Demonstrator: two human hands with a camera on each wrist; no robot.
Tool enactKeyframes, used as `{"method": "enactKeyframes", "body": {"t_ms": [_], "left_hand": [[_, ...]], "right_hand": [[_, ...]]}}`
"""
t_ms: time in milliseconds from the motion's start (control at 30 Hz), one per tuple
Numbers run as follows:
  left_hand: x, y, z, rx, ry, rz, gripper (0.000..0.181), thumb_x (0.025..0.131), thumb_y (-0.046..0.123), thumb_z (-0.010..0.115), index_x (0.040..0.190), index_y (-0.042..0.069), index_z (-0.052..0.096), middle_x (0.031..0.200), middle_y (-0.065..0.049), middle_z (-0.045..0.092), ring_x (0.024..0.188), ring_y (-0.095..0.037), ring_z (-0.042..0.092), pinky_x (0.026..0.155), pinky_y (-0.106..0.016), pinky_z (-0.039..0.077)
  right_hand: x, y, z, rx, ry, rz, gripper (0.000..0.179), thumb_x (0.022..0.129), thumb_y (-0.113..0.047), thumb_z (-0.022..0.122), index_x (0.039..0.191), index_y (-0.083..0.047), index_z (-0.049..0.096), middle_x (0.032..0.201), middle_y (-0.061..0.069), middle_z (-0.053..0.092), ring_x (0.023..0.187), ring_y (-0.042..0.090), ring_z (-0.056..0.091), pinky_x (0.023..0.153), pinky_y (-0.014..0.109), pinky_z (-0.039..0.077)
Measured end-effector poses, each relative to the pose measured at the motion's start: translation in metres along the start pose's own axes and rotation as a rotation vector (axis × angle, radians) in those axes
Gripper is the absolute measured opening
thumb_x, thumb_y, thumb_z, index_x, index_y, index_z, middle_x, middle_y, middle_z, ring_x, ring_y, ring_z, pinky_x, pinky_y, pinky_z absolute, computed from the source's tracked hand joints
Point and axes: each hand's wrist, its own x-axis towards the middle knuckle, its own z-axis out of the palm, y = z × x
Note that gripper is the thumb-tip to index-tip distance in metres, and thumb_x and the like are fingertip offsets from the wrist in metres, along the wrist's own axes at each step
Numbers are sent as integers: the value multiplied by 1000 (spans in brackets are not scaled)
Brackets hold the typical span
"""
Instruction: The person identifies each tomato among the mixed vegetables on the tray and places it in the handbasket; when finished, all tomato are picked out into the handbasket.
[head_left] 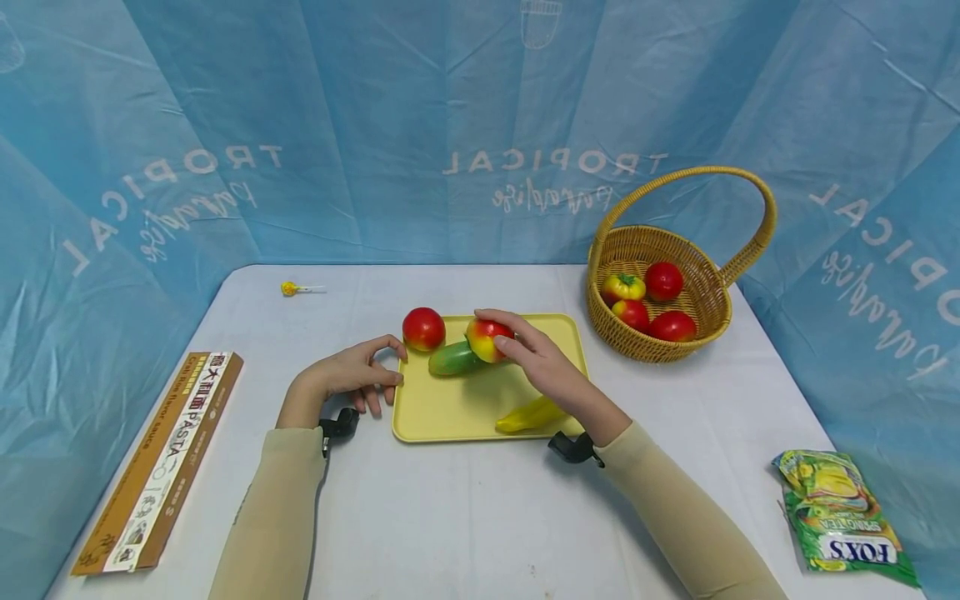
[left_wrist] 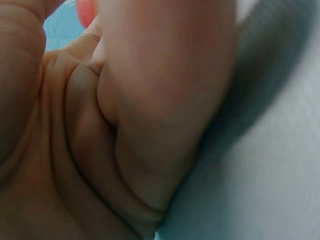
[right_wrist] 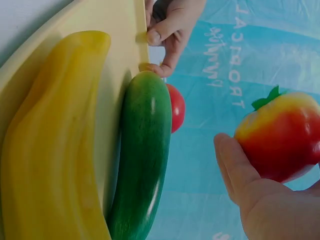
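Your right hand is clamped on a glossy, rounded red-and-yellow fruit over the flat yellow tray; in the right wrist view its leafy top points up and left, its long axis unclear. Your left hand, thumb and forefinger apart, touches the tray's left edge. A smooth cucumber and ridged banana lie there; rightward stands a woven basket.

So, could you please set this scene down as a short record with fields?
Right hand: holds red-yellow fruit over the tray
Left hand: at the tray's left edge
On tray: green cucumber, yellow banana
Far left tray corner: red fruit
Basket: four red or red-yellow fruits
Left side: pasta box
Right side: FOX'S bag
Far left: yellow lollipop
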Motion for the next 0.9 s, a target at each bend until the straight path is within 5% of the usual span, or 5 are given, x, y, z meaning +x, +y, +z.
{"method": "enactKeyframes", "body": {"t_ms": [233, 400, 600, 733, 900], "left_hand": [[0, 0, 0, -6, -5, 0, 49, 102, 31, 70, 140, 18, 42, 84, -9, 76, 60, -24, 75, 54, -25, 57], [1, -1, -1, 1, -2, 0, 50, 102, 32, 71, 141, 18, 41, 84, -9, 76, 61, -25, 76, 55, -25, 58], [1, 0, -1, -4, -3, 0, 50, 102, 32, 71, 140, 18, 41, 84, -10, 75, 61, -25, 76, 55, -25, 58], [0, 0, -1, -7, -4, 0, 50, 102, 31, 70, 140, 18, 42, 84, -10, 75, 61, -25, 76, 55, -25, 58], [0, 1, -1, -10, -4, 2, 49, 102, 30, 70, 140, 17, 42, 84, -10, 76, 60, -25, 75, 54, -25, 58]], "right_hand": [[2, -1, -4, 89, 10, 17, 39, 115, -32, 44, 153, -25, 48, 162, 1, 44, 143, 26, 48, 120, 43, 46], [2, -3, -8, 129, 39, 37, 51, 108, -22, 62, 153, -31, 38, 158, 6, 40, 140, 32, 52, 109, 30, 53], [4, -2, -16, 219, 44, 33, 62, 108, -17, 62, 158, -33, 27, 156, 12, 42, 128, 47, 67, 103, 38, 61], [6, 0, -24, 252, 83, 70, 59, 110, -18, 58, 158, -28, 25, 157, 13, 44, 130, 44, 66, 101, 38, 62], [5, 2, -36, 153, 136, 92, 53, 107, -26, 64, 154, -24, 41, 158, 8, 47, 136, 30, 58, 103, 28, 57]]}}
